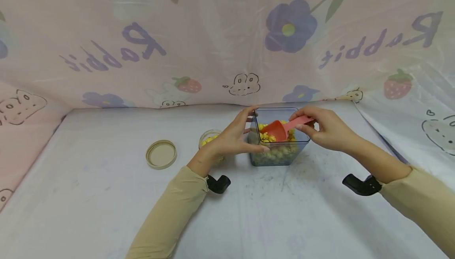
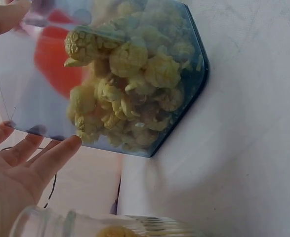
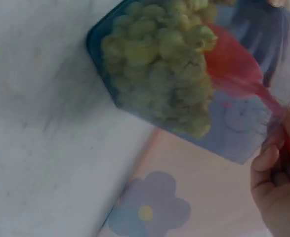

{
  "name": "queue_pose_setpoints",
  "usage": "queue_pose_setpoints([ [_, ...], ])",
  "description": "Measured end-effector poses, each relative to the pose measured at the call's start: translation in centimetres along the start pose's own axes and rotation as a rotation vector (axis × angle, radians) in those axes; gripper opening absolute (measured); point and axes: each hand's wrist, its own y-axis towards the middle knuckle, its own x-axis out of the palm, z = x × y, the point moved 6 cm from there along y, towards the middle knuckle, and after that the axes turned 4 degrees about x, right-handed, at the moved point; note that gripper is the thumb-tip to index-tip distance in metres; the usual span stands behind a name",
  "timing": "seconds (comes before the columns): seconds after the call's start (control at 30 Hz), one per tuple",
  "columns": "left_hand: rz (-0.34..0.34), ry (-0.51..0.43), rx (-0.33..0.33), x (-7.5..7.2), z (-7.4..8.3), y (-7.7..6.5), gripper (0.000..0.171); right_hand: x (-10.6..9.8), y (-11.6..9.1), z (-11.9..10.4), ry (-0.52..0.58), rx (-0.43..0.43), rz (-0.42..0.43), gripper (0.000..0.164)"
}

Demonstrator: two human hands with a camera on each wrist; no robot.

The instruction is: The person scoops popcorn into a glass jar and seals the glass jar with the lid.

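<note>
A clear bluish plastic container (image 1: 277, 113), part filled with yellow popcorn (image 2: 132, 59), stands on the table. My left hand (image 1: 231, 136) grips it from the left, thumb along the near side and fingers against the left wall. From the right, my right hand (image 1: 327, 128) pinches the handle of a red scoop (image 1: 277, 130). The scoop's bowl is inside the container, down at the top of the popcorn. Through the wall in the right wrist view, the bowl shows beside the heap. Behind my left wrist is a glass jar (image 1: 205, 136) with yellow popcorn in it, partly hidden.
A round beige lid (image 1: 161, 154) lies on the white-covered table (image 1: 106, 196), left of the jar. A printed cloth (image 1: 213, 53) hangs along the back, with more cloth at both sides.
</note>
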Motion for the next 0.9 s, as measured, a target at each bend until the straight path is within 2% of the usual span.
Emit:
queue_pose_setpoints([
  [0.23,0.002,-0.012,-0.004,0.0,0.1,-0.2,0.106,0.2,0.0,0.9,0.068,0.042,-0.033,0.02],
  [0.7,0.007,-0.014,-0.004,0.1,0.1,-0.1,0.106,0.7,-0.2,2.3,0.317,0.251,-0.069,0.024],
  [0.9,0.01,0.001,-0.006,0.0,0.1,-0.1,0.106,0.8,-0.8,3.3,0.426,0.315,-0.063,0.023],
])
